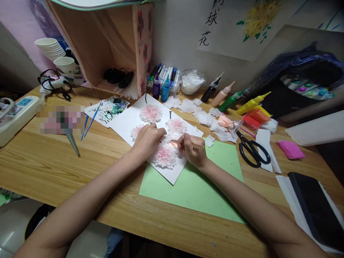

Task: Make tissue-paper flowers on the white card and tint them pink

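Observation:
A white sheet of paper [173, 175] lies at an angle, carrying several pink-and-white ruffled paper flowers [163, 156]. My left hand [149, 139] rests over the middle of the sheet between the flowers, fingers curled down and pressed together; whatever they pinch is hidden. On the right side of the sheet, my right hand [194, 148] is closed, thumb against fingers. A small peach-coloured piece [173, 144] shows at its fingertips, but I cannot make out what is gripped. Short dark stem strokes [170, 114] show above two flowers.
Green paper [188, 197] lies under the sheet. Torn white tissue pieces [205, 118], paint bottles [209, 89] and a bowl of white tissue [192, 81] sit behind. Black scissors [252, 152] and a phone [314, 208] are at right; brushes [92, 120] and a power strip [20, 118] at left.

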The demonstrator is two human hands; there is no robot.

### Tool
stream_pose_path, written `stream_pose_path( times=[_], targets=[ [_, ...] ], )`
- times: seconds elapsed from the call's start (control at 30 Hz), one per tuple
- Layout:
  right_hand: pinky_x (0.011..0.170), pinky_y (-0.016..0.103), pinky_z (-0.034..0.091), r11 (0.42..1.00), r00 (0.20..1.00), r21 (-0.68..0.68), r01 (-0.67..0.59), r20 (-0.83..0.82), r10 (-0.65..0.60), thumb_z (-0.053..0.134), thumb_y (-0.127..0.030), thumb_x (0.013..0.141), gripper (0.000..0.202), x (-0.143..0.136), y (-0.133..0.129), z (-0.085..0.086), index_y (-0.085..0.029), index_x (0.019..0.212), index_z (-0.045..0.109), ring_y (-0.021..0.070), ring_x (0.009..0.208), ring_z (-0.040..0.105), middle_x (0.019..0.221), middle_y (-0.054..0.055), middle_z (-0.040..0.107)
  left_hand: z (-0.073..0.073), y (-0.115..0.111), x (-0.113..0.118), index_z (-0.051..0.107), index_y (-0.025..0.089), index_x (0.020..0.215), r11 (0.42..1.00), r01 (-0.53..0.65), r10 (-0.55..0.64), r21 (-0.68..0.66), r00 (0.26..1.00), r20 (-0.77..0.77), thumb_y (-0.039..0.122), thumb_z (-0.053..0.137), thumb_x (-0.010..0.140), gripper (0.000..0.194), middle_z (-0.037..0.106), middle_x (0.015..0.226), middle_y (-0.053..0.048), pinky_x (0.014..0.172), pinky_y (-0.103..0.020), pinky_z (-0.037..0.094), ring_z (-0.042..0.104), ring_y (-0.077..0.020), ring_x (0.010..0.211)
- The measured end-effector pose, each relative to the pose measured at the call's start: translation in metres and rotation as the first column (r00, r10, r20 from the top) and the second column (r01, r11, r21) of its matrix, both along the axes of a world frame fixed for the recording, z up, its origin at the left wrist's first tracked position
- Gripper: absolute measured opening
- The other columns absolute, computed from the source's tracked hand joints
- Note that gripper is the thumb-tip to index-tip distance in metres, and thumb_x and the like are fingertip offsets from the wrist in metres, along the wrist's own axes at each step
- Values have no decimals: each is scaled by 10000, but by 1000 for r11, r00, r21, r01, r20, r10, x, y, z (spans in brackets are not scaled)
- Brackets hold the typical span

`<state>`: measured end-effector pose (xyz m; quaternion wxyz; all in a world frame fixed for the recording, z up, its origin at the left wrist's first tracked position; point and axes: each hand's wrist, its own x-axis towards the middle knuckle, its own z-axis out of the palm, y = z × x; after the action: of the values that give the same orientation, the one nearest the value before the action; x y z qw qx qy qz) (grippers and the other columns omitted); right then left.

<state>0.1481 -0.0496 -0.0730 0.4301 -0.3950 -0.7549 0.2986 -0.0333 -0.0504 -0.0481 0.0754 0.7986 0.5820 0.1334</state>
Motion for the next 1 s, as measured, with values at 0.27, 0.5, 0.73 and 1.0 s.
stream_pose_path(
  times=[0.27,0.5,0.73,1.0],
  targets=[
    [369,215,379,912,979,-399,99,-125,-161,388,-568,903,578,-17,25,19,-193,476,490,99,314,479,324,-21,479,-1,-1,0,705,215,875,1000,3,-3,-5,1000,-15,118,491,813,243,570,736,-61,632,-290,352,548,-200,722],
    [395,216,360,906,980,-423,-35,-190,-51,383,-506,928,567,1,23,31,-176,490,524,87,330,484,358,-18,493,-2,-1,-1,702,217,890,1000,5,-5,2,1000,-9,140,483,834,239,574,740,-61,636,-294,358,554,-207,730],
    [557,250,416,976,975,-9,215,55,-215,498,-420,904,373,76,20,33,-174,645,604,127,587,565,652,22,630,0,-2,-3,695,212,950,1000,2,-2,-3,1000,3,159,482,856,239,614,785,-73,670,-297,398,583,-215,780],
    [705,325,481,982,899,123,145,398,-183,616,-274,833,104,126,19,7,-189,884,584,214,805,640,879,77,676,4,9,-3,635,192,1106,996,23,-13,-88,994,106,271,376,938,319,667,957,-80,786,-349,436,563,-236,926]
  ],
)
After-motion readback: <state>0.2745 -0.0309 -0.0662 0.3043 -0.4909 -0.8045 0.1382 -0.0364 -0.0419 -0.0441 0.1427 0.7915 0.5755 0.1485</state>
